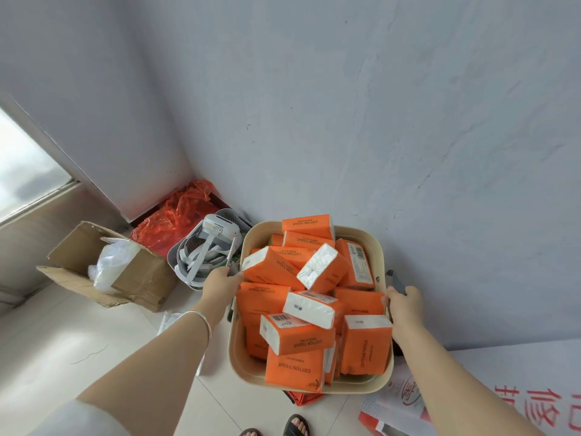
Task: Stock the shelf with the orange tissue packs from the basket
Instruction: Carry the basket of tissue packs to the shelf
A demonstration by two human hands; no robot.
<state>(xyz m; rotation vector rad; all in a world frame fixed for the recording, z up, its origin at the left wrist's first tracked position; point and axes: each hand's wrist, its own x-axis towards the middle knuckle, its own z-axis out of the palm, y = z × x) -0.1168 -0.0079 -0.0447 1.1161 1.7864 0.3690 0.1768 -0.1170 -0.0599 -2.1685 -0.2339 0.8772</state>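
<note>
Hidden: fingertips of our left hand vanish behind the basket rim.
Hands: we grip both sides; our right hand curls round a dark handle.
Packs: orange tissue packs, glossy blocks, heap inside the cream plastic basket.

Left hand, right hand (both curled)

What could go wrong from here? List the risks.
1. Packs are heaped above the basket rim; the top pack at the far edge may slide off if it tilts.
2. The left hand and right hand both grip the basket, so neither could catch a fall.
3. The box and grey bin sit close by: a trip hazard.
</note>
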